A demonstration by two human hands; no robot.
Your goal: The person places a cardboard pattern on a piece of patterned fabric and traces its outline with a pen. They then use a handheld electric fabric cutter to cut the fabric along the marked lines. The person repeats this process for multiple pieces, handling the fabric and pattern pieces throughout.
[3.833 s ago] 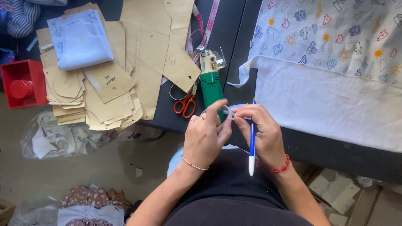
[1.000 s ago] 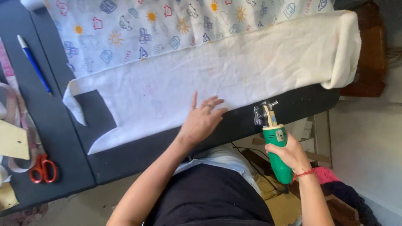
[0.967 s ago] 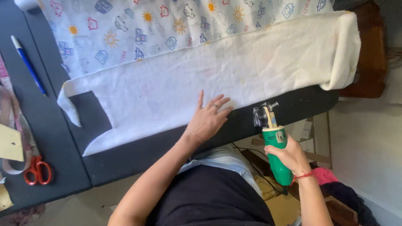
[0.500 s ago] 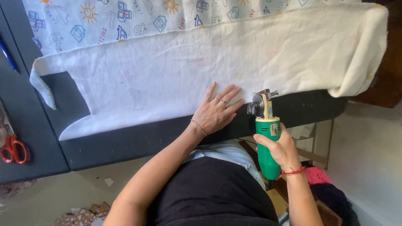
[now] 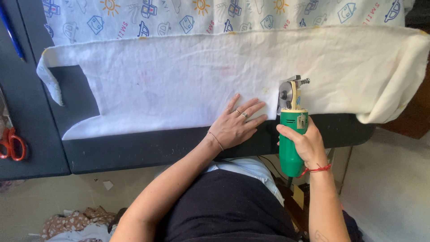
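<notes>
A thick layer of white fabric (image 5: 179, 80) lies across the dark table (image 5: 134, 148), with a printed cloth (image 5: 215, 18) of small coloured pictures behind it. My left hand (image 5: 237, 123) presses flat on the white fabric's near edge, fingers spread. My right hand (image 5: 302, 141) grips a green electric rotary fabric cutter (image 5: 292, 134). Its round blade (image 5: 285, 95) stands at the fabric's near edge, just right of my left fingertips.
Red-handled scissors (image 5: 10, 143) lie at the table's far left edge. A blue pen (image 5: 11, 31) rests at the top left. The white fabric folds over at the right end (image 5: 394, 98). Cloth scraps (image 5: 76, 224) lie on the floor below.
My view has shifted right along the table. My right hand has brought the cutter up from beside the table edge onto the white fabric. The left hand stays flat beside it.
</notes>
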